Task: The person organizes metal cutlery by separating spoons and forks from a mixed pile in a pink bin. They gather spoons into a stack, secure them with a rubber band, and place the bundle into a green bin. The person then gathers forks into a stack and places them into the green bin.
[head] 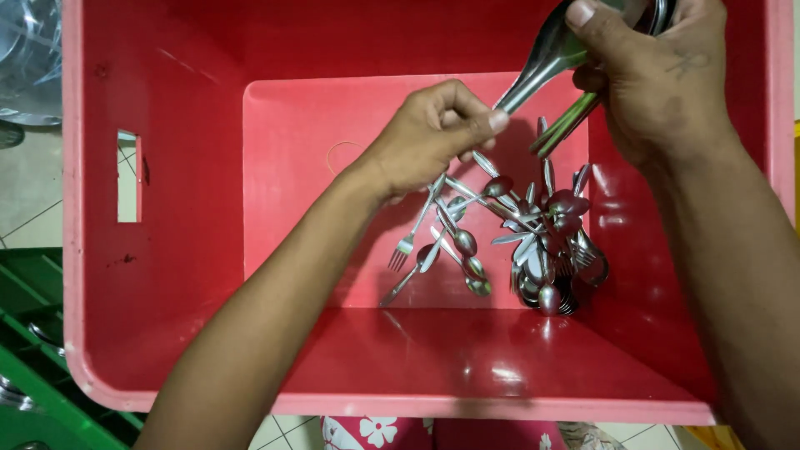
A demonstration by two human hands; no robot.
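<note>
A shiny steel bundle of cutlery (554,62) is clasped by the right hand (658,79) and pinched by the left hand (433,133), well clear of the red crate (167,208) walls.

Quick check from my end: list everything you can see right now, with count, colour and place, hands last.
Deep red plastic crate: one, red, fills most of the view, seen from above.
Loose steel spoons and forks: a pile, too tangled to count, silver, on the crate floor towards its right side.
Single steel fork: one, silver, at the left edge of the pile.
Bundle of steel cutlery handles: several, silver, held at top right.
Green plastic crate: one, green, lower left outside the red crate.
Tiled floor: pale, left of the crate.
Flowered fabric: red with white flowers, bottom edge.
Left hand: pinches one handle of the bundle.
Right hand: grips the bundle.
</note>
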